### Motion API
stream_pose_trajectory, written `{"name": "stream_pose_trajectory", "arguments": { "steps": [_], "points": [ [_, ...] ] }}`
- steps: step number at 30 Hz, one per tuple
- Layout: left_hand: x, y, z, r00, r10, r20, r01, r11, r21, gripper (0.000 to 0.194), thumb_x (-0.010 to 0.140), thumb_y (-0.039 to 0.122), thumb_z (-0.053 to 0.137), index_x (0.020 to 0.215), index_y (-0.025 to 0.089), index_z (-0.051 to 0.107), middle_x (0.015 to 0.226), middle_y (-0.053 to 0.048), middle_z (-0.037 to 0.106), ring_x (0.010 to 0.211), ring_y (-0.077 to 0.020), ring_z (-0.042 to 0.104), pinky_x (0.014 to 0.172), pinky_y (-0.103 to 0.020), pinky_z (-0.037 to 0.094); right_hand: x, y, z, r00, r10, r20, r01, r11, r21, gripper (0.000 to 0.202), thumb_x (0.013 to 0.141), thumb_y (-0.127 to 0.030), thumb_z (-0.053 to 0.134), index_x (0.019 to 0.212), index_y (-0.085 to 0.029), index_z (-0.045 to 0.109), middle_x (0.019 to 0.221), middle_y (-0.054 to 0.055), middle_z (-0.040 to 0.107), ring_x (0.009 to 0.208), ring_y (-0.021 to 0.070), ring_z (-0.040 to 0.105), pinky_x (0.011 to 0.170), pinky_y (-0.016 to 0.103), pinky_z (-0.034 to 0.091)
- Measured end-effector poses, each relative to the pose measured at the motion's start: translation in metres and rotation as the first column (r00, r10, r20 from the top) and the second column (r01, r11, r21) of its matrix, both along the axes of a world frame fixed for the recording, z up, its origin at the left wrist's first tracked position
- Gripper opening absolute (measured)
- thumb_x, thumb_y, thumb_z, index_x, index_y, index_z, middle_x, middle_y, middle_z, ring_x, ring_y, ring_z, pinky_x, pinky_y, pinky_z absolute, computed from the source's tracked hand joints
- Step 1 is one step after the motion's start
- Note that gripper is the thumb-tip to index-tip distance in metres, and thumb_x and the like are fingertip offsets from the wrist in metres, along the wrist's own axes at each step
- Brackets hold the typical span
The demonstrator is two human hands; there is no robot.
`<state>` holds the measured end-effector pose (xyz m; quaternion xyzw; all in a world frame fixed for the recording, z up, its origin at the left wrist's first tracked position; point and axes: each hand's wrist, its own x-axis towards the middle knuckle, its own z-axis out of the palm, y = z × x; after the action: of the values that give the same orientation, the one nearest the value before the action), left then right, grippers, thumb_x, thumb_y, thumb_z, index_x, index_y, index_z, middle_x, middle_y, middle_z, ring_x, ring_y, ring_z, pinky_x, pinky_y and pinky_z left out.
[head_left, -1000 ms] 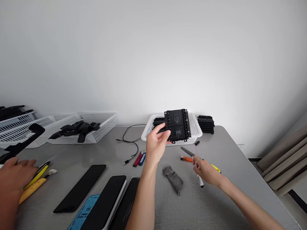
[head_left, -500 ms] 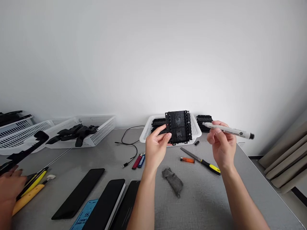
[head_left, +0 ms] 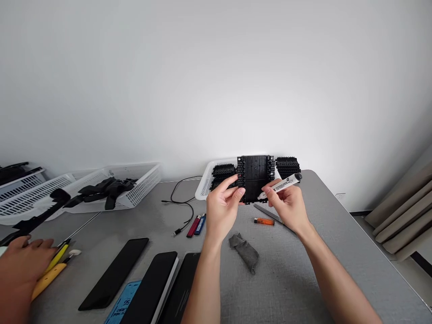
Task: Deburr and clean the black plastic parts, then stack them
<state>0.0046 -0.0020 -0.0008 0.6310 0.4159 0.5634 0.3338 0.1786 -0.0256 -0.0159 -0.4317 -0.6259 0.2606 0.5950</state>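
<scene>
My left hand (head_left: pixel 224 207) is closed on the left edge of a black plastic part (head_left: pixel 255 173), a flat rectangle with toothed sides, held upright above the table. In my right hand (head_left: pixel 286 202) is a white marker pen (head_left: pixel 281 185) with a black end pointing up and to the right. Its other tip is at the lower part of the black panel; whether it touches I cannot tell. Behind the part stands a white basket (head_left: pixel 201 185) with similar black parts (head_left: pixel 223 170) in it. More toothed black parts (head_left: pixel 287 165) lie right of the basket.
A grey cloth (head_left: pixel 245 253), an orange lighter (head_left: pixel 264 221) and a file (head_left: pixel 270 213) lie on the grey table. Red (head_left: pixel 193 226) and blue lighters, a black cable (head_left: pixel 191 204) and dark flat panels (head_left: pixel 114 272) are to the left. Another person's hand (head_left: pixel 25 265) is at far left.
My right hand has moved left with the marker, bringing its tip to the black part. The part has tilted slightly. The other person's hand has shifted right.
</scene>
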Motion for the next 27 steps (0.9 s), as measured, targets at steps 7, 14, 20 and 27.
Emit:
{"name": "stream_pose_trajectory", "arguments": {
  "steps": [7, 14, 20, 27],
  "points": [
    [0.0008, -0.0017, 0.0013, 1.0, -0.004, 0.004, 0.004, 1.0, 0.006, 0.058, 0.08, 0.049, 0.072, 0.124, 0.01, 0.067, 0.075, -0.005, 0.075, 0.065, -0.0174, 0.067, 0.062, -0.026, 0.061, 0.0008, -0.0003, 0.0003, 0.998, -0.015, 0.067, 0.016, 1.0, -0.014, 0.029, 0.094, -0.04, 0.056, 0.079, -0.016, 0.064, 0.078, 0.004, 0.064, 0.054, 0.0103, 0.048, 0.048, 0.024, 0.033],
    [0.0027, -0.0013, -0.0019, 1.0, 0.007, 0.013, -0.008, 0.999, 0.035, 0.057, 0.08, 0.047, 0.073, 0.123, 0.01, 0.069, 0.072, -0.005, 0.074, 0.061, -0.0145, 0.063, 0.064, -0.024, 0.058, 0.0029, -0.0008, 0.0014, 0.992, -0.029, 0.121, 0.03, 1.0, -0.004, 0.029, 0.095, -0.038, 0.055, 0.077, -0.017, 0.062, 0.069, 0.001, 0.058, 0.052, 0.0098, 0.042, 0.049, 0.025, 0.03],
    [0.0043, -0.0027, -0.0028, 1.0, 0.018, 0.014, -0.019, 0.998, 0.067, 0.055, 0.081, 0.047, 0.072, 0.123, 0.01, 0.07, 0.063, -0.001, 0.065, 0.052, -0.009, 0.049, 0.053, -0.02, 0.05, 0.0043, -0.0012, 0.0031, 0.996, -0.008, 0.092, 0.011, 1.0, -0.027, 0.027, 0.094, -0.038, 0.055, 0.078, -0.017, 0.062, 0.063, -0.001, 0.054, 0.051, 0.0103, 0.041, 0.048, 0.024, 0.029],
    [0.0041, -0.0038, -0.0016, 1.0, 0.025, 0.008, -0.026, 0.998, 0.066, 0.054, 0.081, 0.046, 0.072, 0.123, 0.012, 0.071, 0.059, 0.002, 0.058, 0.051, -0.0089, 0.045, 0.05, -0.019, 0.045, 0.0043, -0.0004, 0.0034, 0.999, 0.016, 0.044, -0.014, 0.999, -0.043, 0.026, 0.093, -0.037, 0.056, 0.079, -0.016, 0.063, 0.061, -0.001, 0.053, 0.052, 0.0104, 0.043, 0.048, 0.024, 0.03]
  ]
}}
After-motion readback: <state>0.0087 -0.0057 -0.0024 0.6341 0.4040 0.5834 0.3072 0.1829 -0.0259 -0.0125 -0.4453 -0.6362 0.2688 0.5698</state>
